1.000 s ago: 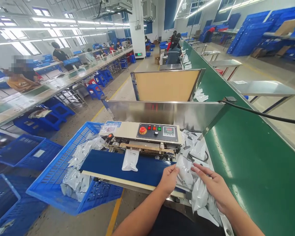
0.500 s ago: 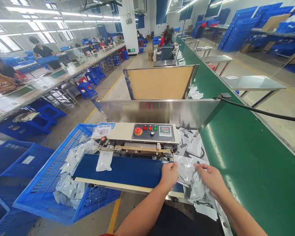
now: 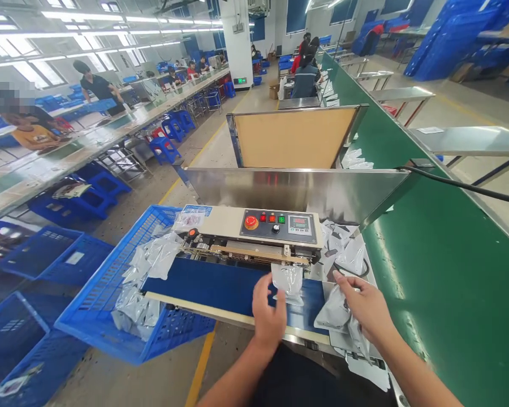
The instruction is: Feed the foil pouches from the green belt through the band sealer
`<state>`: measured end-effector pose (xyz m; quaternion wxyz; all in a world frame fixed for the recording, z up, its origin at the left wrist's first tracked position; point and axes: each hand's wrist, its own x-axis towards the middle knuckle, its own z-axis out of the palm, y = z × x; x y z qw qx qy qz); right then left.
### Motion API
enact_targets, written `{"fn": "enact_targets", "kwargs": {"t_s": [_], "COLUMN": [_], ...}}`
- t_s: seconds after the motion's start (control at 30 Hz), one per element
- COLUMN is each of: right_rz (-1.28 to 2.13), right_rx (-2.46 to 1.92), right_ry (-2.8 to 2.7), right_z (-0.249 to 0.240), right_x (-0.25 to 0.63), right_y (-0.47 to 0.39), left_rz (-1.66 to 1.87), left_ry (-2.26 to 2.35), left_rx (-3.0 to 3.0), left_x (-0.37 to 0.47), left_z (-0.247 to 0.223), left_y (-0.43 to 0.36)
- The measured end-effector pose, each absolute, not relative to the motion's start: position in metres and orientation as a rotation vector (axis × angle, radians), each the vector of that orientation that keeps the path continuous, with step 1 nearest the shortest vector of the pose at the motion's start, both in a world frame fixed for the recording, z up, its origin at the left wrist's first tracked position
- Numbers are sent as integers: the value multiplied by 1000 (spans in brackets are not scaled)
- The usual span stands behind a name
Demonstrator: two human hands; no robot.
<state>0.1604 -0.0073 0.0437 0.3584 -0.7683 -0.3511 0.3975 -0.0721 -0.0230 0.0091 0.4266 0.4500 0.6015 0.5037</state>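
Note:
A white plastic pouch (image 3: 288, 282) hangs from the right end of the band sealer (image 3: 246, 229), its upper edge in the sealing slot and its lower part over the blue conveyor belt (image 3: 220, 288). Beside the pouch's lower left side is my left hand (image 3: 269, 314), thumb and fingers apart, gripping nothing. My right hand (image 3: 367, 308) is over a pile of filled white pouches (image 3: 335, 311) at the belt's right end. Its thumb and fingers look parted, with nothing visible between them; contact with the pile is unclear.
A blue crate (image 3: 106, 322) with several pouches stands at the belt's left end. Loose pouches (image 3: 350, 254) lie right of the sealer. A metal panel (image 3: 297, 189) rises behind it. A green conveyor (image 3: 458, 271) runs along the right, crossed by a black cable (image 3: 462, 183).
The pouch moved left from between my hands into the sealer's right end. My left hand shifted left and opened; my right let go. The earlier pouch on the belt has reached the crate end.

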Motion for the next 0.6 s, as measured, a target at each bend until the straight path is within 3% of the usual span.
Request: {"fn": "enact_targets", "kwargs": {"t_s": [0.17,0.33,0.6], "right_rz": [1179,1178,1222], "right_rx": [-1826,-1826,-1838], "right_ry": [-850,-858,-1003], "right_z": [67,74,60], "right_x": [145,169,171], "right_y": [-19,-29,-55], "left_rz": [955,993,933], "left_ry": [1096,1129,928], "left_rx": [1373,898,795], "left_x": [-36,-26,-13], "left_z": [18,12,13], "left_y": [-42,-20,-27]}}
